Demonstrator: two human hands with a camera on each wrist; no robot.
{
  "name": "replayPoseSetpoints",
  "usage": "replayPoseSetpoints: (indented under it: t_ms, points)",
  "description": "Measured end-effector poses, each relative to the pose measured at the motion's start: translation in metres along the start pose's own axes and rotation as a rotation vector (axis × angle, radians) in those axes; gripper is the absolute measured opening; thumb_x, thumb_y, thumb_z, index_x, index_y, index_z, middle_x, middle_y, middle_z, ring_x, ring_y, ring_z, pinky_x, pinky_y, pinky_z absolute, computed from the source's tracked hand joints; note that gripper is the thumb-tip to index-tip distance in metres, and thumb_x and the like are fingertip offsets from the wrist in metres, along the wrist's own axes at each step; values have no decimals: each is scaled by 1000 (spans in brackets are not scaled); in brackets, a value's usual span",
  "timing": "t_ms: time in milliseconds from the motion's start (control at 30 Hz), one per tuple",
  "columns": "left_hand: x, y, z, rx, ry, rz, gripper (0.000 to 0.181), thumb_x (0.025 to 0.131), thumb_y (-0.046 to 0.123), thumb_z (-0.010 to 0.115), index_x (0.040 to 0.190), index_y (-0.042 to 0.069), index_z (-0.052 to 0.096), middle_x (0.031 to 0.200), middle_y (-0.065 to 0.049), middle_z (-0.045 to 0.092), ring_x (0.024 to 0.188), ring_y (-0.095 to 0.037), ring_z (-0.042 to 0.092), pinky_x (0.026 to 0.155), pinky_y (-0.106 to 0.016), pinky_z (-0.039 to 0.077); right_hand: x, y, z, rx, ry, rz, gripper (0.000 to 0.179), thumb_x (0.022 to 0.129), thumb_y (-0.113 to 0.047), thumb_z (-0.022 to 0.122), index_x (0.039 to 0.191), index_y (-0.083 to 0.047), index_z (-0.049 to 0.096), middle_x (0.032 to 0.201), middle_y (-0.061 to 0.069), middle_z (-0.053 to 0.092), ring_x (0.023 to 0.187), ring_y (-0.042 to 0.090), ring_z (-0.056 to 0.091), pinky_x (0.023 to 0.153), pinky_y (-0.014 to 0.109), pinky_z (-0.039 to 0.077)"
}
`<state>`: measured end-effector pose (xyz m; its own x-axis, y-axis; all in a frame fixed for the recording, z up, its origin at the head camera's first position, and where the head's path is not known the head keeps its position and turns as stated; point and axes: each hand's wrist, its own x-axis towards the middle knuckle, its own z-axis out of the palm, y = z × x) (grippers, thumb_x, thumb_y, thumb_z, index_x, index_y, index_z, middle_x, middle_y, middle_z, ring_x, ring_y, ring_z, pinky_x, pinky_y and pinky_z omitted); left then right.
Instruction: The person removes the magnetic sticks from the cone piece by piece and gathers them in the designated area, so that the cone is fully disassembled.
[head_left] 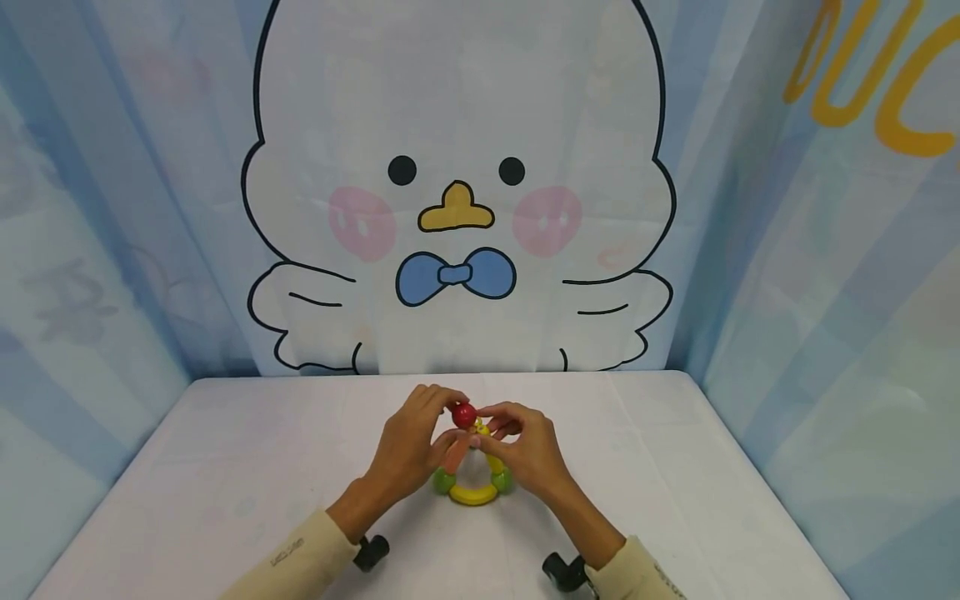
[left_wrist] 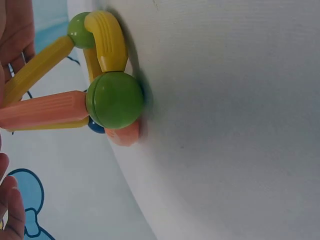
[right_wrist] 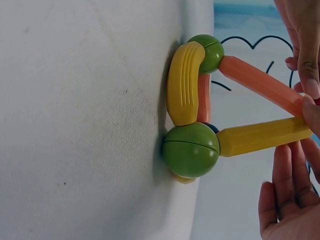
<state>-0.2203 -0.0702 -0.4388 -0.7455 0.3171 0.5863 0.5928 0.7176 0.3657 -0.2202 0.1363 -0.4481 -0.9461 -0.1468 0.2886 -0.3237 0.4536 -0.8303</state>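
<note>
A frame of magnetic sticks and balls stands on the table, its sticks leaning together towards a red ball [head_left: 464,415] at the top. The fingertips of my left hand [head_left: 408,442] hold that ball. My right hand [head_left: 534,450] pinches the upper end of a straight yellow stick [right_wrist: 265,136] just beside it. A straight orange stick [right_wrist: 260,84] rises on the left side. Between two green balls [right_wrist: 191,150] [left_wrist: 115,100] at the base lies a curved yellow stick [head_left: 473,495]. The red ball is outside both wrist views.
The frame rests on a white-covered table [head_left: 645,500]. Behind it hangs a curtain [head_left: 457,325] printed with a bird in a blue bow tie. A dark blue ball [left_wrist: 95,126] shows partly at the back of the base.
</note>
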Motion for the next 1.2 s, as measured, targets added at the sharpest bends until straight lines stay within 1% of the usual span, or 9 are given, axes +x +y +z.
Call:
replayPoseSetpoints:
  t_ms: [133,267,467,567,633,800,933,1200]
  points:
    - [-3,-3,-3,12,8,-18,52,83,17,93,128,19,67,117,4,71,110,-14,62,90,-29,62,1,0,0,-2,5,-8,35,85,-26,92,117,-21,80,92,-4,72,84,11,67,82,28,61]
    - [-9,-7,-8,23,3,-24,52,82,17,93,128,18,68,116,5,71,109,-14,63,89,-30,62,1,-1,0,-1,7,-5,36,83,-26,93,117,-21,80,92,-3,71,84,12,66,83,30,61]
    - [-16,-15,-17,44,-5,-45,53,81,19,94,128,18,69,115,4,72,109,-14,62,89,-33,62,1,-2,1,-21,6,8,34,84,-23,92,116,-21,80,92,-4,70,83,11,66,81,24,59]
    - [-21,-20,-21,59,-10,-63,52,81,19,94,127,18,71,112,4,73,107,-15,62,86,-33,62,1,-2,2,-25,7,8,36,85,-24,92,118,-18,80,92,-4,70,84,12,65,79,21,58]
    - [-25,-24,-24,71,-14,-74,51,81,19,94,127,18,72,111,4,73,105,-14,62,85,-33,62,1,-2,2,-23,9,9,36,84,-25,92,118,-19,80,92,-4,70,84,13,65,78,20,57]
    - [-36,-39,-30,129,-23,-90,49,81,20,94,126,18,74,107,4,74,102,-13,62,82,-32,61,1,-2,2,-13,14,14,34,84,-26,92,115,-24,80,93,-3,70,84,13,65,77,20,56]
    - [-45,-52,-36,161,-40,-117,47,81,20,94,124,16,76,105,3,74,99,-12,62,80,-33,61,1,-1,3,-6,12,13,33,84,-24,92,115,-23,80,93,-3,69,84,13,65,77,20,56]
    - [-54,-77,-50,185,-122,-203,44,84,21,92,124,14,76,106,2,74,99,-14,61,79,-34,60,1,-1,3,-1,10,13,33,83,-23,92,114,-24,80,93,-2,70,83,13,66,75,20,56]
